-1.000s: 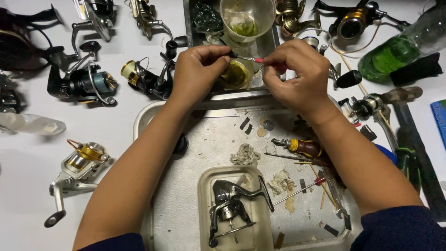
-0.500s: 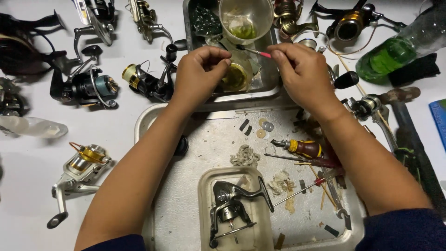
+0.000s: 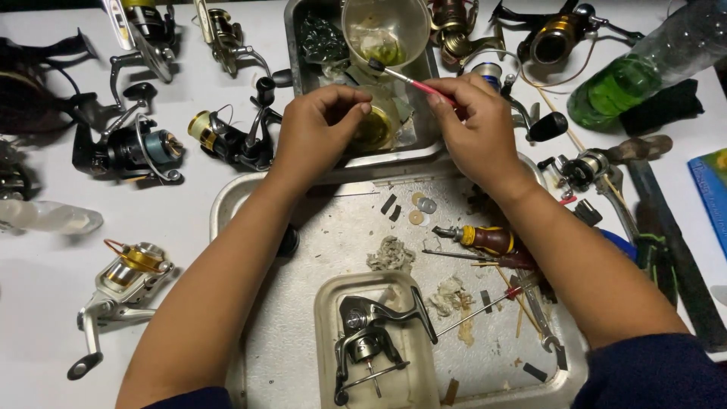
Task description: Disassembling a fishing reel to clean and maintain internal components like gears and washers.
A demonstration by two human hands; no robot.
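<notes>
Red brush [image 3: 415, 81] pinched in right hand [image 3: 477, 129] — left hand [image 3: 322, 125] curled beside.

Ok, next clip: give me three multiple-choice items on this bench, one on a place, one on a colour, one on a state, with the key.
1. Where does the stripped reel body lie?
A. in the small plastic tub
B. under the green bottle
C. in the left hand

2. What colour is the brush handle?
A. blue
B. pink-red
C. white

3. What is the right hand doing?
A. lying flat
B. gripping the brush
C. lifting a hammer

Key: 1 A, the tub's walls surround it; 2 B, the handle shows pink-red; 3 B, fingers pinch the handle.
</notes>
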